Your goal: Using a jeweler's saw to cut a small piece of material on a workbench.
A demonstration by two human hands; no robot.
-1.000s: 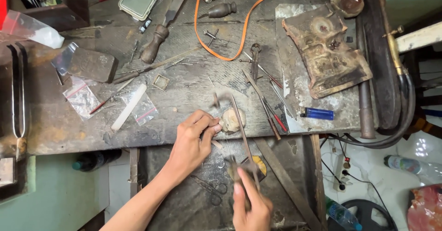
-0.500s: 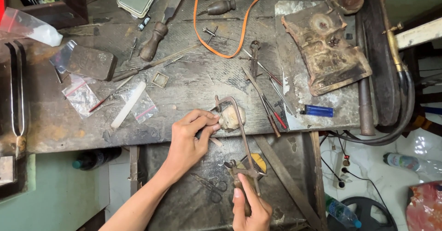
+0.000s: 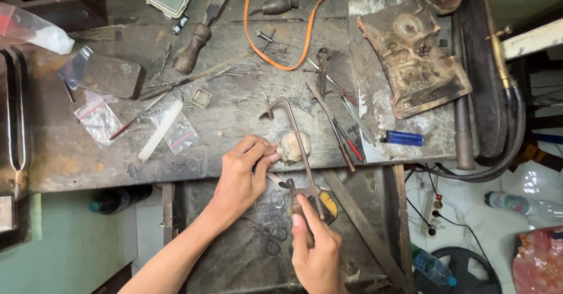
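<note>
Nearest to us, our right hand [image 3: 316, 253] is closed around the handle of a jeweller's saw [image 3: 299, 153], thumb laid along the top, and the saw's metal frame runs up and away from the fist across the front edge of the workbench [image 3: 234, 118]. Just beyond, our left hand [image 3: 243, 174] has its fingertips pinched together on a small workpiece [image 3: 271, 151], too small to make out, which it presses against the pale, worn bench pin [image 3: 291, 146] at the edge of the bench; the saw frame passes right beside that spot. We judge the step in hand to be sawing: the piece is braced and the saw is lined up on it. The next move seems to call for a steady grip from the left fingers, so the piece does not shift, and for an even stroke from the right hand with the frame kept straight. Under our hands a dark tray [image 3: 234, 253] holds a pair of scissors [image 3: 267, 235]. Further on, files and pliers [image 3: 322, 65] lie scattered on the bench, with a blue lighter [image 3: 402, 137] to the right and small plastic bags [image 3: 99, 118] to the left. Farthest off, an orange cord [image 3: 275, 59] loops across the back, beside a wooden-handled tool [image 3: 196, 42], and a scorched soldering block [image 3: 413, 53] sits on the right.
</note>
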